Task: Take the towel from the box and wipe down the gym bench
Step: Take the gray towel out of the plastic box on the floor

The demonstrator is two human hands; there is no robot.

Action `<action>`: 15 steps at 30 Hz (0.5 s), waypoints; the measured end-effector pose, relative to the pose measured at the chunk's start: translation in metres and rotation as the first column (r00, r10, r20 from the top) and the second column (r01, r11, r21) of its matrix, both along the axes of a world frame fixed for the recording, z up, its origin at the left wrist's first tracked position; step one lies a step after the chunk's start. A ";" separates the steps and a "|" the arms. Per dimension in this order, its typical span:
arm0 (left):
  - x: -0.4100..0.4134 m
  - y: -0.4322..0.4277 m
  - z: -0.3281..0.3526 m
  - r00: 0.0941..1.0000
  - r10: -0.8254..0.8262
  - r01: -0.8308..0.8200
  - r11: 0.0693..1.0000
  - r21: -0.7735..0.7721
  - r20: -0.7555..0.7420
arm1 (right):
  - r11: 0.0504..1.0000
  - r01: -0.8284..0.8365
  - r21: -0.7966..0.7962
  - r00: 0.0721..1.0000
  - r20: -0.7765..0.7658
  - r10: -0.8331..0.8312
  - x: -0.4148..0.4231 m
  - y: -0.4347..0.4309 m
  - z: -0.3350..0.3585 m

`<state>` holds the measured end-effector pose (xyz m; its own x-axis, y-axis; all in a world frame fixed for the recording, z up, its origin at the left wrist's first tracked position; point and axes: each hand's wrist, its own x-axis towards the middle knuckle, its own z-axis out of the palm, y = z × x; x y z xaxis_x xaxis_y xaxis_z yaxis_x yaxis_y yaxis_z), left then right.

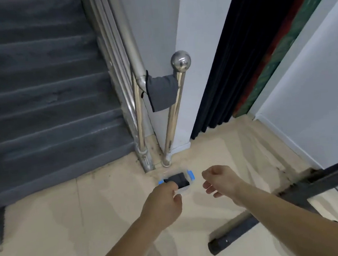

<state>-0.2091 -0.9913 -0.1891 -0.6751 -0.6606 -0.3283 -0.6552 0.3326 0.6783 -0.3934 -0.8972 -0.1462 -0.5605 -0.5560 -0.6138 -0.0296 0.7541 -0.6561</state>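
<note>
While the left hand [163,200] covers the box [188,185] edge, grip unclear, the right hand [220,182] hangs loosely curled, empty.

Grey carpeted stairs [40,96] fill the view from nine to twelve o'clock, climbing away from a pale beige floor [69,219]. Along their right edge runs a polished steel handrail [131,48] with thinner rails below it, ending at a post [175,114] topped by a shiny ball knob [180,60] near the centre. A grey cloth [163,92] hangs between rail and post — draped flat, lower edge free. Behind stands a white wall column [195,51]. At one o'clock a dark curtain [246,56] falls to the floor, with a red and green strip [292,36] beside it and a white wall [318,100] at three o'clock.
</note>
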 end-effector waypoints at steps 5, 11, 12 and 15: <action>-0.074 -0.075 -0.090 0.988 -0.141 0.139 0.990 0.037 0.056 | 0.986 0.155 0.057 0.987 0.027 -0.157 -0.053 -0.069 -0.086; -0.146 -0.131 -0.281 0.967 -0.189 0.167 0.977 0.135 0.172 | 0.965 0.262 0.028 0.965 0.026 -0.263 -0.108 -0.113 -0.269; -0.155 -0.137 -0.319 0.959 -0.201 0.171 0.973 0.154 0.200 | 0.961 0.274 0.028 0.961 0.026 -0.274 -0.115 -0.116 -0.308; -0.182 -0.161 -0.430 0.935 -0.248 0.215 0.964 0.154 0.253 | 0.944 0.329 0.006 0.944 0.025 -0.329 -0.130 -0.124 -0.422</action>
